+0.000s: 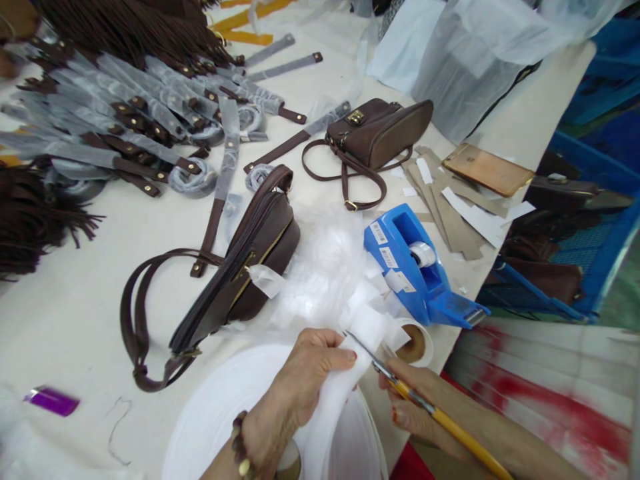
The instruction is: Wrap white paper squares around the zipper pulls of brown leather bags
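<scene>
My left hand (305,380) pinches a white strip of thin, soft wrapping material (334,400) between thumb and fingers. The strip rises from a large white roll (225,400) below the hand. Closed in my right hand (425,393) is a slim metal-bladed tool with a long yellow handle (465,440); its narrow tip lies against the strip by my left thumb. Whether it has one blade or two I cannot tell. Beyond my hands is a heap of white pieces (330,267). A dark brown zippered bag (260,267) lies left of it.
A blue tape dispenser (405,260) stands near the right edge beside a tape roll (417,343). Farther back are a flap bag (375,130), card strips (440,207) and a phone (487,170). Wrapped straps (150,127) crowd the back left. A purple lighter (53,401) lies front left.
</scene>
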Motion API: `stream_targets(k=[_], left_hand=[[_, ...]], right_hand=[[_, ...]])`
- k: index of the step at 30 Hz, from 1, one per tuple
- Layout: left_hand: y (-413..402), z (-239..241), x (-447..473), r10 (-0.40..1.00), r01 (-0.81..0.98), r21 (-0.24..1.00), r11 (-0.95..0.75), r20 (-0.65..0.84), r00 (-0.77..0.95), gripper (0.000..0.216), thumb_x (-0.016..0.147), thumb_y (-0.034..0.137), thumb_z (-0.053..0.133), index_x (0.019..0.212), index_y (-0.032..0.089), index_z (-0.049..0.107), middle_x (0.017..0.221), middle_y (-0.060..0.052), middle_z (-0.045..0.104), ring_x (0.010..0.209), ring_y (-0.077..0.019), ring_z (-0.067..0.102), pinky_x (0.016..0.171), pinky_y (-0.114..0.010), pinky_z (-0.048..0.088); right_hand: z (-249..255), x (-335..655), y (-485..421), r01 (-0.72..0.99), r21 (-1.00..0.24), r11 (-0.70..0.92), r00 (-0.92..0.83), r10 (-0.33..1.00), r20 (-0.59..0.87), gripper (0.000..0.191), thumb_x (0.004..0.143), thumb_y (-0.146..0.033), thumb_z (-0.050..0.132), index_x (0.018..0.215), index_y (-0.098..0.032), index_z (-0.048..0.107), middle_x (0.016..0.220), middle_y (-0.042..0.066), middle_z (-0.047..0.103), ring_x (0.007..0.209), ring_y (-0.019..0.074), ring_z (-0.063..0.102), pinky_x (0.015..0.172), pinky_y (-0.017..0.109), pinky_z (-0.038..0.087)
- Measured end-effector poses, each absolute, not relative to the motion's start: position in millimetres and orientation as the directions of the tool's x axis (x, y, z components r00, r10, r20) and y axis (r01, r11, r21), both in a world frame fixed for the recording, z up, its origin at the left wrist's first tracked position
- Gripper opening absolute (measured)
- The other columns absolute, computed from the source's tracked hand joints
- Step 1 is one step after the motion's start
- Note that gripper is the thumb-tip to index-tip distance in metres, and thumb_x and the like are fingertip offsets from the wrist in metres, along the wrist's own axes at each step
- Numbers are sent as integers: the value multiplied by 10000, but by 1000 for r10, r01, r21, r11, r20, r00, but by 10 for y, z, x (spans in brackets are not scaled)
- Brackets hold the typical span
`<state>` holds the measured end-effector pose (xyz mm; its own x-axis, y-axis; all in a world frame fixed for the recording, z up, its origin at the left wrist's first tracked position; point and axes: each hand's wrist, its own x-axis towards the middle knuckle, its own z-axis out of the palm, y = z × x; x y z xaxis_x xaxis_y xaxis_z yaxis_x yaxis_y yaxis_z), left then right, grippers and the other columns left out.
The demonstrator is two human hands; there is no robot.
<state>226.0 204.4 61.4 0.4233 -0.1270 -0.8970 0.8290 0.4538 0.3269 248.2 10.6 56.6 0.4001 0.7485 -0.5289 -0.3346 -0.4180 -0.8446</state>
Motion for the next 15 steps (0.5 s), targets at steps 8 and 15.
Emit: stream_targets(k=[8, 15], left_hand=[[2058, 539, 2349, -132, 830, 314, 461, -901, 414, 125, 471, 149, 661, 580, 107, 618, 474, -14, 579, 364, -92, 476, 370, -204, 311], [2127, 583, 2250, -144, 815, 338, 470, -882, 449, 136, 503, 171, 694, 607, 109, 632, 476, -7, 582, 375, -89, 475, 387, -200, 331]], right_hand=[[398, 2433, 181, -401, -773, -492, 413, 656, -631, 433, 847, -590, 388, 801, -179, 516, 599, -46, 361, 456, 77, 318, 387, 192, 258], [439, 2375, 145, -524, -716, -460, 414, 598, -687, 458, 756, -656, 477, 718, -200, 464, 488, -77, 336, 368, 64, 277, 335, 193, 211]])
